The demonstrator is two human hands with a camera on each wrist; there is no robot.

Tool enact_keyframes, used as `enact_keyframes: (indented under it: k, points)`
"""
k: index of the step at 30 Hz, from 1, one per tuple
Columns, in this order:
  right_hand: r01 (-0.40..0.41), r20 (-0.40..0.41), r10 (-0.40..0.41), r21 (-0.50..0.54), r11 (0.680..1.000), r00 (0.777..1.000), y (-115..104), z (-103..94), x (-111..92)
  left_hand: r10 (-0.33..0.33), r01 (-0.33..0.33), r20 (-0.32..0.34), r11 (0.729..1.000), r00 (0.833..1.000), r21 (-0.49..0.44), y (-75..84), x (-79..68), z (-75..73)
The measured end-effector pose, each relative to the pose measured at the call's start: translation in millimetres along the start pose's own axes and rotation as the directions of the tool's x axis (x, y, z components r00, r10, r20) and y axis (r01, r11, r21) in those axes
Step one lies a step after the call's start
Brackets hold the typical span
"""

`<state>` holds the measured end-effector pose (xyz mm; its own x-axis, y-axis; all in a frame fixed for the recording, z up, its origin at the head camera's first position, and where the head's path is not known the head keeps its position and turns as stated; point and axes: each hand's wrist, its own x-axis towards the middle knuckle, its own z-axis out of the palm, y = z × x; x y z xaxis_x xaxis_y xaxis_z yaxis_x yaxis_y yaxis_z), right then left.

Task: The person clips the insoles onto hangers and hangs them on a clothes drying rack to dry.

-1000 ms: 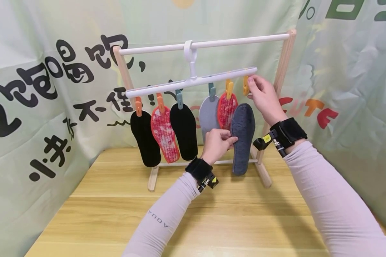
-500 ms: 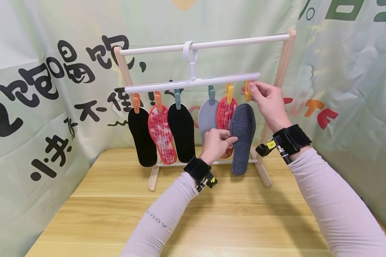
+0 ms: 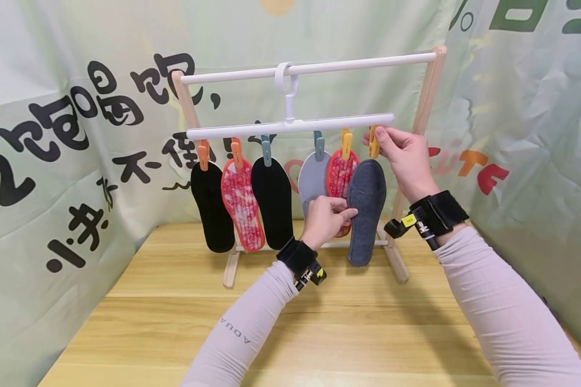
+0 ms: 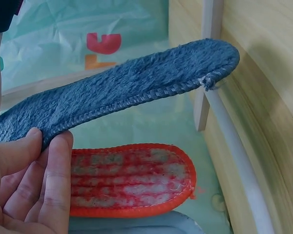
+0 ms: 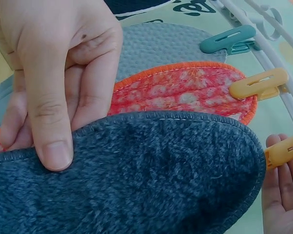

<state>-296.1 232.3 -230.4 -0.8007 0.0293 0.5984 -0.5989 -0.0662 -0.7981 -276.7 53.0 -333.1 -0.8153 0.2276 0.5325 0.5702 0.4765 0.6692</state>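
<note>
A fuzzy dark blue insole (image 3: 366,215) stands upright under the right end of a white hanger (image 3: 290,127). My left hand (image 3: 325,219) pinches its left edge, thumb on the near face and fingers behind. The yellow clothespin (image 3: 374,142) at that end is gripped by my right hand (image 3: 409,161). In the right wrist view, that clothespin (image 5: 283,151) meets the insole's rounded tip (image 5: 249,146); I cannot tell whether it clamps it. A red patterned insole (image 4: 132,180) hangs just behind, from another yellow clothespin (image 5: 260,83).
A grey insole (image 3: 313,174) hangs from a teal clothespin (image 3: 319,146). Further left hang a black insole (image 3: 272,201), a red one (image 3: 243,207) and another black one (image 3: 212,209). The hanger hooks over a rack's top bar (image 3: 358,65). The rack stands on a wooden table (image 3: 319,328).
The hanger's right end has come down and its left end has risen, so it is closer to level. My right hand has moved lower with the clothespin, towards the blue insole's top.
</note>
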Motion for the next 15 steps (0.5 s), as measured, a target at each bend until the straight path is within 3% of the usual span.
enact_keyframes:
  k: [15]
  points:
    - [0.003, 0.001, -0.003, 0.027, 1.000, 1.000, 4.4, -1.4, 0.3, -0.004, 0.004, -0.003, 1.000, 1.000, -0.030, 1.3, 1.8, 0.6]
